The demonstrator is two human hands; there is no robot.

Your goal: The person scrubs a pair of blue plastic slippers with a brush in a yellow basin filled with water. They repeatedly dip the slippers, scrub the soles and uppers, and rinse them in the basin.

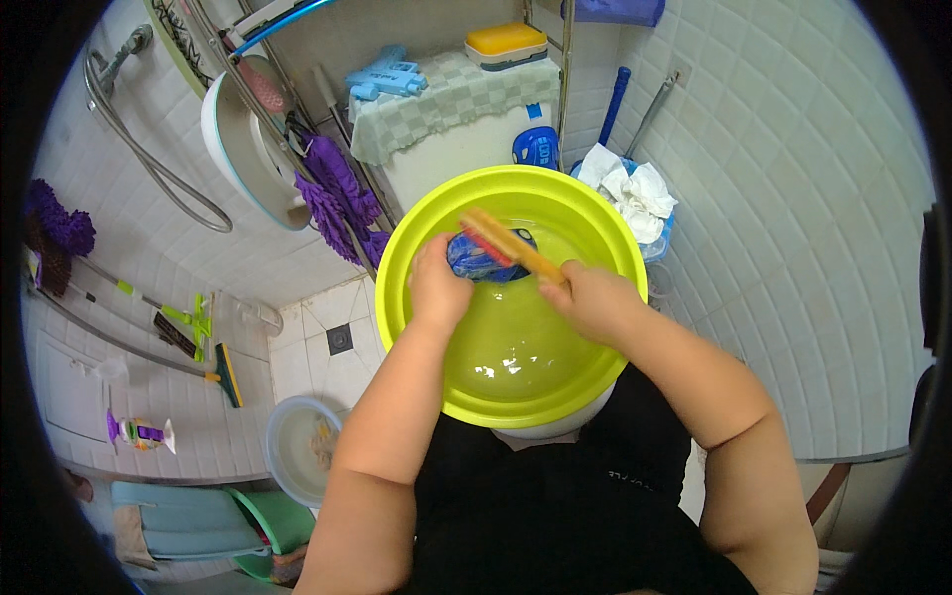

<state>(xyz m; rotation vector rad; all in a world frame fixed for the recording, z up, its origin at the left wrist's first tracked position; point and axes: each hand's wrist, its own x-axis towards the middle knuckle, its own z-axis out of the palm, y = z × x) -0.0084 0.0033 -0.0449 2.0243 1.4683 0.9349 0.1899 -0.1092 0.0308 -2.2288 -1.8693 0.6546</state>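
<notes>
A yellow-green plastic basin [513, 416] with water in it stands before me. My left hand [440, 286] holds a blue item [476, 262], which looks like a shoe, over the water inside the basin. My right hand [595, 297] is closed around the handle of a yellow scrubbing brush [506, 236]. Its red bristles [487, 247] face down onto the blue item and hide part of it. Part of the item's lower edge is close to the water surface; whether it dips in cannot be told.
Behind the basin, a toilet tank under a checked cloth [454, 93] carries a light-blue toy-like gun [387, 74] and a yellow-lidded box [506, 44]. Crumpled white paper [632, 190] fills a bin at right. A pale basin [301, 405] sits on the floor at left, near a drain [340, 339].
</notes>
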